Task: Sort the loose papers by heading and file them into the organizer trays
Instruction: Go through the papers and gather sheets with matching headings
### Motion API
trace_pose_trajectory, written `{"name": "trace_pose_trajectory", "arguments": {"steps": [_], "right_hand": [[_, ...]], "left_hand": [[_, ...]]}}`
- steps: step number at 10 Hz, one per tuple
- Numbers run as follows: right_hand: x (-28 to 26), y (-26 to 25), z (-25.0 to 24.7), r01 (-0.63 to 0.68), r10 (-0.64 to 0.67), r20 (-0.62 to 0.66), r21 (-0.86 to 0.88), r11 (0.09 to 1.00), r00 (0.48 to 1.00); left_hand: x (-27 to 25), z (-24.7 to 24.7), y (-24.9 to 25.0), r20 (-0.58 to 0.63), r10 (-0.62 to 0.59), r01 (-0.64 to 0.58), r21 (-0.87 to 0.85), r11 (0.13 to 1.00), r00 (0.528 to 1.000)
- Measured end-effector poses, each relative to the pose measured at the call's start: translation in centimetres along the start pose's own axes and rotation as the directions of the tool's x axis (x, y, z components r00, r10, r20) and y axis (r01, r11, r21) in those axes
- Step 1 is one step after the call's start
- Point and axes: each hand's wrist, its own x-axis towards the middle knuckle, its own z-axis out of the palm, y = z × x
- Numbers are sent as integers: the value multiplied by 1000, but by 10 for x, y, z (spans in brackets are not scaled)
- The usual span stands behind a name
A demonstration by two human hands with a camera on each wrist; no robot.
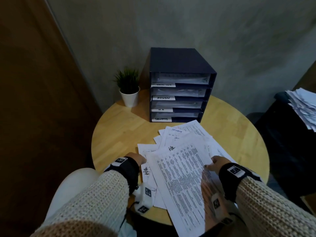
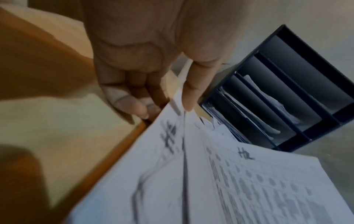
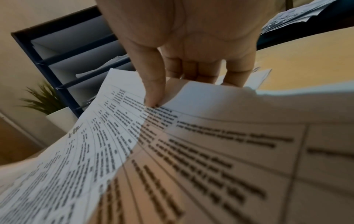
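Pinching the printed sheet (image 1: 181, 170) by its right edge, thumb on top, the right hand (image 1: 215, 163) is lifting it off the loose papers (image 1: 179, 135). Its long axis points toward the organizer (image 1: 181, 86), straight ahead. The left hand (image 1: 135, 158) pinches an HR-marked sheet (image 2: 153, 151) at the table's (image 1: 119, 127) near-left edge.

A small office corner is being shown; a dark blue organizer (image 1: 179, 65) with hand-labelled trays, ADMIN among the labels, is being kept on a round wooden table (image 1: 119, 127) against a grey wall (image 1: 222, 31); printed papers (image 1: 184, 151) are being spread across the tabletop; a potted plant (image 1: 129, 88) is being kept beside the organizer; another paper stack (image 1: 302, 106) is lying on dark furniture at the right
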Motion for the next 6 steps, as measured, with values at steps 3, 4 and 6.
{"name": "trace_pose_trajectory", "arguments": {"steps": [3, 4, 6], "right_hand": [[3, -1, 6, 25, -22, -34, 117, 993, 999], [3, -5, 8, 37, -33, -28, 133, 990, 999], [5, 5, 12, 20, -16, -32, 147, 989, 999]], "left_hand": [[-30, -22, 27, -122, 314, -292, 171, 941, 941], [-39, -36, 42, -145, 415, -385, 195, 902, 898], [-61, -70, 77, -223, 580, -531, 247, 811, 783]]}}
